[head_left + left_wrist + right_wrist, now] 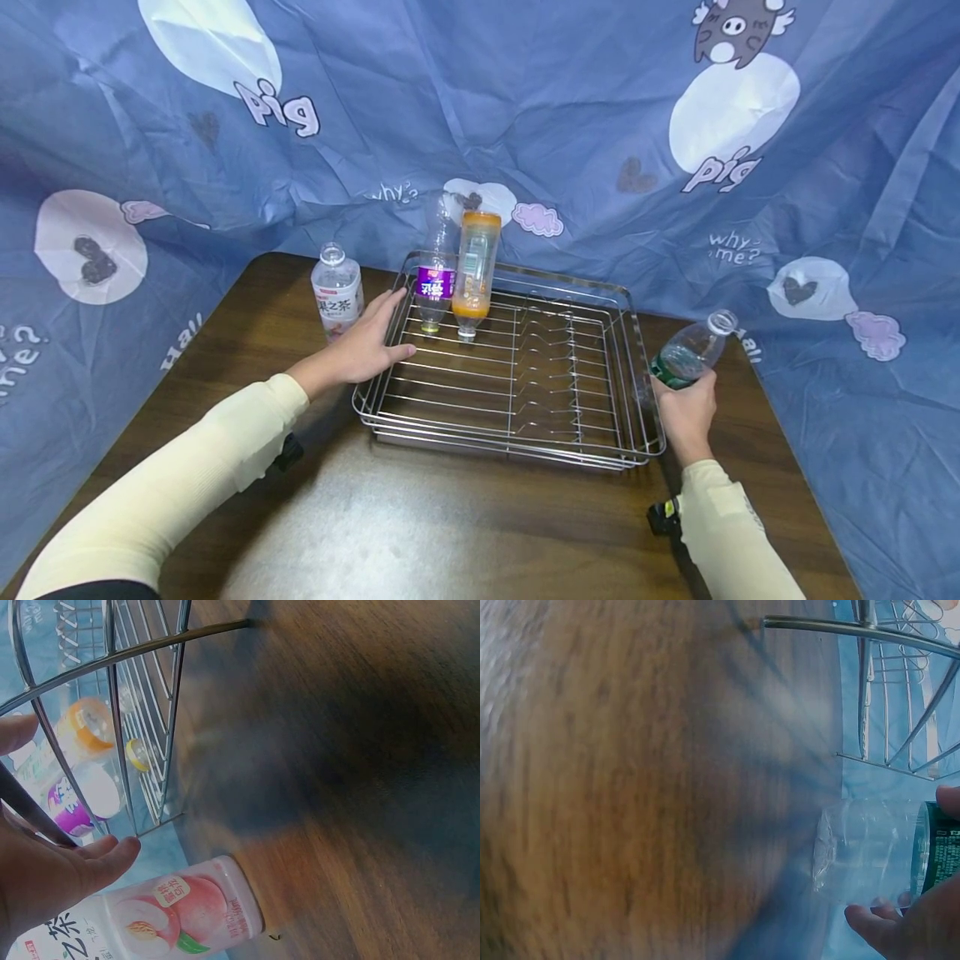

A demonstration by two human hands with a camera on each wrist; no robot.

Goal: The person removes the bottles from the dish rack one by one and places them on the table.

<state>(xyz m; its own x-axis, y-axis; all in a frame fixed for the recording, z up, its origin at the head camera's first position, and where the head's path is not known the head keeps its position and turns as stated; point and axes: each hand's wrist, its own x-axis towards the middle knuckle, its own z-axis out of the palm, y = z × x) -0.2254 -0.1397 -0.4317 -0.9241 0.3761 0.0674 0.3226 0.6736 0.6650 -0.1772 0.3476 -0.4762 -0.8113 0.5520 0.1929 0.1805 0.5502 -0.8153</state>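
Note:
A metal wire dish rack [487, 392] stands on the table. Inside its far left part, two bottles stand upside down: a clear bottle with a purple label [435, 283] and a bottle with orange bands [474, 275]. With thumb and fingers spread, my left hand [365, 346] straddles the rack's left rim. Beside that hand, outside the rack, is an upright peach tea bottle [336, 296]. My right hand [686, 408] grips a clear plastic bottle with a green label [690, 346] at the rack's right side. This bottle is uncapped and tilted, its neck pointing up and away to the right.
The dark wooden table [442, 517] reaches forward of the rack and along both sides. A blue printed cloth [495, 108] hangs behind the table and round its sides. Wavy wire dividers [536, 367] run through the right half of the rack.

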